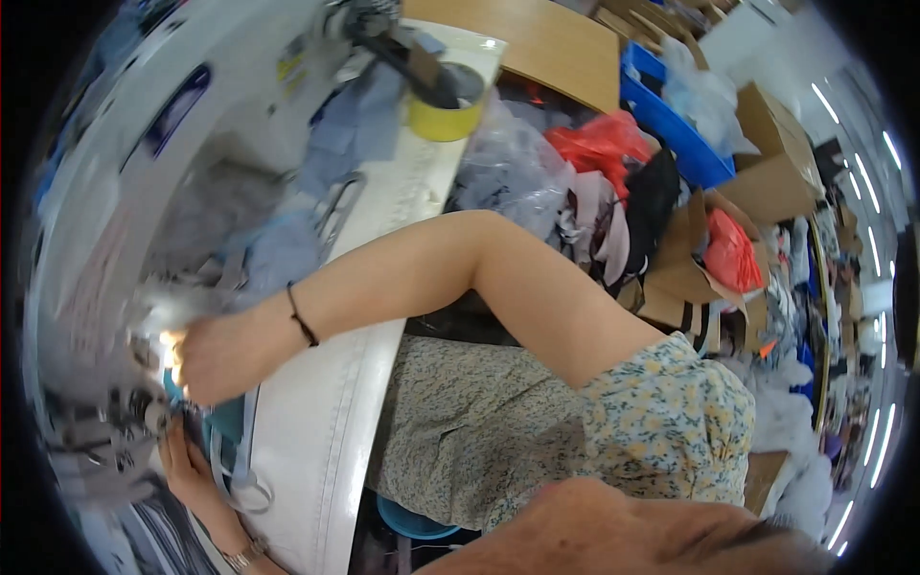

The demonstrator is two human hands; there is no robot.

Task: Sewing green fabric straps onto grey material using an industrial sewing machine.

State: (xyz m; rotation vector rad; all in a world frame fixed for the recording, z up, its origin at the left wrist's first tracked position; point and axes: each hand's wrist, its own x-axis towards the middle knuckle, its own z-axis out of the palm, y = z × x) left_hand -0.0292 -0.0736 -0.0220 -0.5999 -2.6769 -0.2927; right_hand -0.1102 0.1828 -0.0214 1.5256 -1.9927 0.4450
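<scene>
At the left, my right hand (225,355) curls its fingers beside the lit needle area of a white sewing machine (105,240); what they grip is hidden. Teal fabric (222,431) shows beneath and beside that hand. Lower down, my left hand (187,460) has its fingers extended, slightly bent, beside the machine's metal parts (144,412) and the teal fabric; whether it touches them is unclear. A dark cord bracelet circles my right wrist. Pale blue fabric (283,259) lies just beyond the right hand on the white worktable (307,431), near a long metal loop (340,211).
A yellow tape roll (441,125) and fabric pieces sit farther along the worktable. Beside it are a wooden table (565,48), bagged cloth (498,163), red bags (728,249), a blue crate (700,163) and cardboard boxes (786,163). A blue tub (412,522) stands below.
</scene>
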